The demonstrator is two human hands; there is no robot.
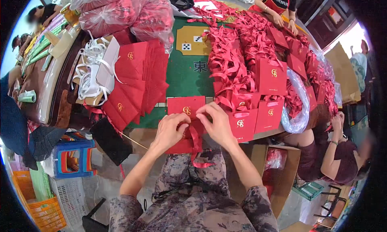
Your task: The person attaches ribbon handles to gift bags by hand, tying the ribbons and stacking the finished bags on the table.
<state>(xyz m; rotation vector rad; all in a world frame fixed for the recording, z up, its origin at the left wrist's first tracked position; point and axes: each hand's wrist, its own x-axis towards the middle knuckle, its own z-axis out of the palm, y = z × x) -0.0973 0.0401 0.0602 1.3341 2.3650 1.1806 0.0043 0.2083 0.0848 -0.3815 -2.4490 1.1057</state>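
Here's the green worktop [186,81] spread before you, a heap of ribboned red bags [229,62] crowding its right side, a fanned stack of flat red bags [135,76] to the left. Between them, one red bag [181,104] sits at the near edge, right in front of you. Your left hand [172,129] and right hand [217,123] are over it, fingers drawn narrow; whether they pinch the red ribbon [196,140] hanging between them, I can't tell.

bag [177,104] red, logo [186,110] gold. ribbon [196,137] red. left stack [135,72] also red and gold. mat [183,81] green, yellow panel [184,35], dark character [200,66]. cords [86,76] white. clothes [191,212] mottled grey-brown, dark patches. stool [60,161] blue. orange basket [48,213], white basket [68,193]. carton [291,167] brown.
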